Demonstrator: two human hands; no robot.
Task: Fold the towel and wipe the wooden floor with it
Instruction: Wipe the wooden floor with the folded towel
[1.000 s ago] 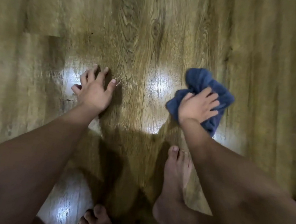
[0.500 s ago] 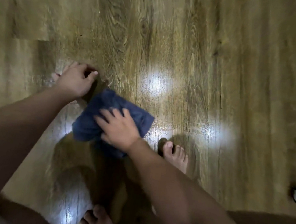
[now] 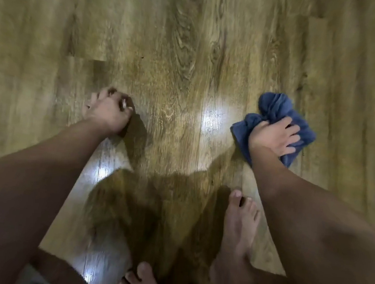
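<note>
Wooden floor [image 3: 191,49], glossy planks with light glare. My blue towel [image 3: 273,109] lies bunched on it under my right hand [image 3: 275,137]; my left hand [image 3: 109,110] braces on it, blurred, fingers probably curled; both my bare feet on it

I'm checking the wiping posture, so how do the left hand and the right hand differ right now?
The right hand grips the bunched blue towel; the left hand holds nothing. The right hand's fingers spread over cloth; the left hand rests directly on the wooden floor, blurred. Both are down at floor level.
</note>
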